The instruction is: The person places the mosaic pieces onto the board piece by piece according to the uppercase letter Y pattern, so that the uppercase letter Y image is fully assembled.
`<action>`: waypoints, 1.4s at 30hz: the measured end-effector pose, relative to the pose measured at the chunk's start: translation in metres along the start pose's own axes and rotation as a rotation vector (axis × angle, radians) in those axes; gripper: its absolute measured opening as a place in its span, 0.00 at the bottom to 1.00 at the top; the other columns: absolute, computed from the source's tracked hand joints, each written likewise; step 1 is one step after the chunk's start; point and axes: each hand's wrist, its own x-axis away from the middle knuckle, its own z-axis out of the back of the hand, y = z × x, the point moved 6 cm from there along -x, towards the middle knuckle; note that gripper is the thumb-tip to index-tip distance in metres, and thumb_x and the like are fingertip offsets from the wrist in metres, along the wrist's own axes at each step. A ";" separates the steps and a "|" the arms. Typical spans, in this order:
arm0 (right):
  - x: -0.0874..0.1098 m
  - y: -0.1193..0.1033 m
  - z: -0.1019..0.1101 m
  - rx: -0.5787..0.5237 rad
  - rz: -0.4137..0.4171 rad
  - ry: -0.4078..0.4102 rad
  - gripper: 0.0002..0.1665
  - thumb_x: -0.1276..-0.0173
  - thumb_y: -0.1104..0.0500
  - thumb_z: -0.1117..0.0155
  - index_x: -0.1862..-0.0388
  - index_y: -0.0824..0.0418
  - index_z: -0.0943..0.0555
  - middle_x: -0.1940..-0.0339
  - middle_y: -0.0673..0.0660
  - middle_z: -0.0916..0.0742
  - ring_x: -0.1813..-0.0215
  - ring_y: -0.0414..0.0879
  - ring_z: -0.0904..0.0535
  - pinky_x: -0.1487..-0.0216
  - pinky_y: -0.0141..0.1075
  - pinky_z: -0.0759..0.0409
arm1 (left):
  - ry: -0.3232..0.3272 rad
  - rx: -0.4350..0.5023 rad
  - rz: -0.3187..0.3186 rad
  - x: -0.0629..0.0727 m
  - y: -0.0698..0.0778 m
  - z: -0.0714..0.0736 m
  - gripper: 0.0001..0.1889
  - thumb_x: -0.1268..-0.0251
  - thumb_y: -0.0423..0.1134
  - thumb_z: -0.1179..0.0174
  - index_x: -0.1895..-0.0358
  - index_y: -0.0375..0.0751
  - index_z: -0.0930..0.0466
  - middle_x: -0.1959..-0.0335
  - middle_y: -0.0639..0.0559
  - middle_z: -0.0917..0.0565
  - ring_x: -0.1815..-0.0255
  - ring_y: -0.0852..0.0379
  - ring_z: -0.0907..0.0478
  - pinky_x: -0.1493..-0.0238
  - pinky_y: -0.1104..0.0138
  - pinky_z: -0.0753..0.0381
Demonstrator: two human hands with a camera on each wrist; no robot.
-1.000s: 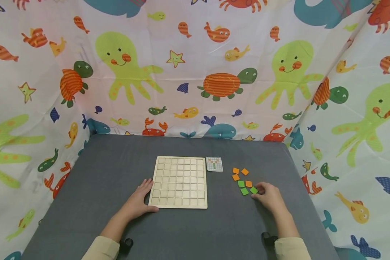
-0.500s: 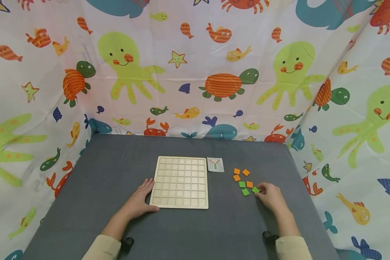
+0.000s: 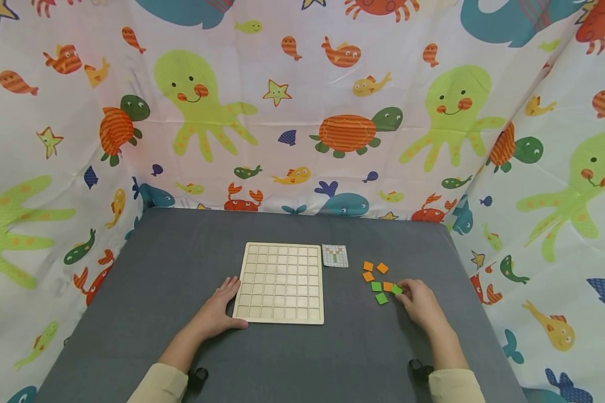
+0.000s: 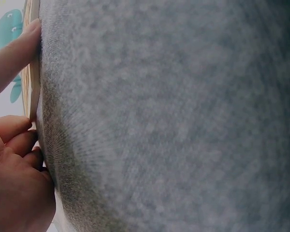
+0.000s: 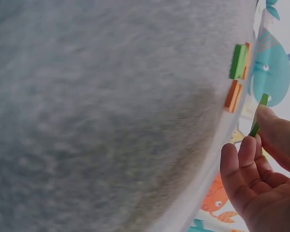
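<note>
A light wooden grid board (image 3: pixel 278 283) lies flat on the grey table. My left hand (image 3: pixel 219 308) rests at its near left corner, fingers extended along the left edge and thumb at the front edge. In the left wrist view, the thumb (image 4: pixel 14 58) touches the board's side. My right hand (image 3: pixel 422 302) pinches a green square tile (image 5: pixel 259 115) between thumb and fingertips, raised off the cloth in the right wrist view. Left of it lie several loose orange tiles (image 3: pixel 368 266) and two green ones, including this green tile (image 3: pixel 381 299).
A small card (image 3: pixel 335 256) printed with a coloured grid pattern lies beside the board's far right corner. The grey cloth-covered table (image 3: pixel 191 235) ends at a hanging curtain (image 3: pixel 292 73) with sea animals, which also runs along both sides.
My right hand has lifted the green tile slightly off the table and shifted it a little away from me. The left hand stays at the board; the head view has shifted slightly.
</note>
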 end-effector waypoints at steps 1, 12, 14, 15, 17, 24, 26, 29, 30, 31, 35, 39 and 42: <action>0.000 -0.003 0.002 0.002 0.016 0.005 0.17 0.31 0.62 0.32 0.46 0.68 0.18 0.58 0.62 0.18 0.59 0.51 0.23 0.59 0.47 0.22 | -0.001 0.002 0.004 0.000 0.000 0.000 0.63 0.59 0.54 0.18 0.20 0.37 0.47 0.17 0.42 0.48 0.16 0.39 0.57 0.19 0.42 0.53; -0.002 -0.025 0.009 -0.028 0.046 0.011 0.18 0.31 0.61 0.30 0.45 0.67 0.18 0.52 0.63 0.18 0.57 0.51 0.21 0.54 0.49 0.17 | -0.005 0.004 0.013 -0.001 0.000 0.001 0.63 0.58 0.53 0.18 0.20 0.37 0.47 0.17 0.42 0.48 0.16 0.39 0.57 0.19 0.42 0.52; -0.001 -0.028 0.009 -0.037 0.053 0.011 0.18 0.32 0.61 0.30 0.45 0.68 0.18 0.52 0.64 0.18 0.57 0.51 0.21 0.54 0.50 0.16 | -0.003 0.005 0.012 -0.001 -0.001 0.001 0.63 0.58 0.53 0.18 0.20 0.37 0.47 0.17 0.42 0.48 0.16 0.39 0.57 0.20 0.42 0.52; -0.001 -0.030 0.009 -0.043 0.056 0.011 0.18 0.32 0.61 0.30 0.46 0.68 0.18 0.51 0.64 0.18 0.57 0.51 0.20 0.54 0.50 0.16 | -0.002 0.006 0.013 0.000 -0.001 0.001 0.63 0.58 0.53 0.18 0.20 0.37 0.47 0.17 0.42 0.47 0.16 0.39 0.57 0.20 0.42 0.52; 0.000 -0.033 0.009 -0.045 0.068 0.015 0.18 0.33 0.61 0.29 0.47 0.67 0.18 0.52 0.64 0.18 0.58 0.51 0.20 0.55 0.49 0.16 | -0.003 0.010 0.015 0.000 -0.001 0.000 0.63 0.58 0.53 0.18 0.20 0.37 0.47 0.17 0.42 0.47 0.16 0.40 0.57 0.20 0.42 0.52; 0.002 -0.044 0.006 -0.036 0.137 0.027 0.16 0.33 0.64 0.30 0.47 0.66 0.17 0.53 0.63 0.18 0.59 0.50 0.21 0.58 0.47 0.18 | -0.005 0.014 0.012 0.000 -0.001 0.000 0.63 0.59 0.53 0.18 0.20 0.37 0.47 0.17 0.42 0.48 0.16 0.40 0.58 0.19 0.42 0.53; 0.002 -0.048 0.004 -0.048 0.154 0.028 0.15 0.33 0.65 0.31 0.48 0.66 0.17 0.53 0.63 0.19 0.60 0.50 0.21 0.59 0.46 0.19 | -0.001 0.013 0.009 0.000 -0.001 0.000 0.63 0.58 0.53 0.18 0.20 0.37 0.47 0.17 0.42 0.48 0.16 0.40 0.58 0.19 0.43 0.53; 0.001 -0.053 0.002 -0.060 0.170 0.022 0.14 0.32 0.65 0.31 0.48 0.65 0.17 0.53 0.63 0.19 0.60 0.50 0.20 0.59 0.46 0.18 | 0.007 0.010 0.005 0.000 0.000 0.000 0.63 0.58 0.52 0.18 0.20 0.36 0.47 0.17 0.42 0.48 0.16 0.40 0.58 0.19 0.43 0.53; 0.001 -0.055 0.001 -0.063 0.174 0.018 0.14 0.32 0.65 0.31 0.48 0.65 0.17 0.53 0.63 0.19 0.60 0.50 0.20 0.59 0.46 0.18 | 0.007 0.010 0.005 0.000 0.000 0.000 0.63 0.58 0.52 0.18 0.20 0.37 0.47 0.17 0.42 0.48 0.16 0.40 0.58 0.19 0.43 0.53; 0.001 -0.056 0.000 -0.063 0.176 0.017 0.14 0.32 0.65 0.31 0.48 0.65 0.17 0.53 0.63 0.19 0.59 0.50 0.20 0.59 0.46 0.18 | 0.006 0.011 0.004 -0.001 0.000 0.000 0.63 0.59 0.52 0.18 0.20 0.37 0.47 0.17 0.42 0.48 0.16 0.40 0.57 0.19 0.43 0.53; 0.001 -0.063 -0.002 -0.041 0.187 0.029 0.15 0.34 0.65 0.29 0.49 0.65 0.16 0.55 0.61 0.18 0.59 0.50 0.20 0.58 0.46 0.17 | -0.003 0.018 -0.001 -0.001 0.001 0.000 0.63 0.58 0.53 0.18 0.20 0.37 0.47 0.17 0.42 0.48 0.16 0.40 0.58 0.19 0.43 0.53; 0.000 -0.073 -0.002 -0.021 0.212 0.047 0.16 0.35 0.65 0.28 0.49 0.65 0.16 0.58 0.59 0.18 0.61 0.49 0.21 0.59 0.45 0.18 | -0.005 0.020 -0.007 -0.001 0.002 0.000 0.63 0.59 0.53 0.18 0.20 0.36 0.48 0.17 0.41 0.48 0.16 0.39 0.57 0.20 0.42 0.52; -0.001 -0.081 -0.003 -0.023 0.227 0.046 0.15 0.35 0.65 0.28 0.49 0.65 0.16 0.56 0.59 0.18 0.62 0.48 0.21 0.59 0.44 0.18 | -0.003 0.020 -0.002 0.000 0.000 0.000 0.64 0.59 0.52 0.18 0.20 0.36 0.48 0.17 0.41 0.48 0.16 0.40 0.57 0.19 0.42 0.53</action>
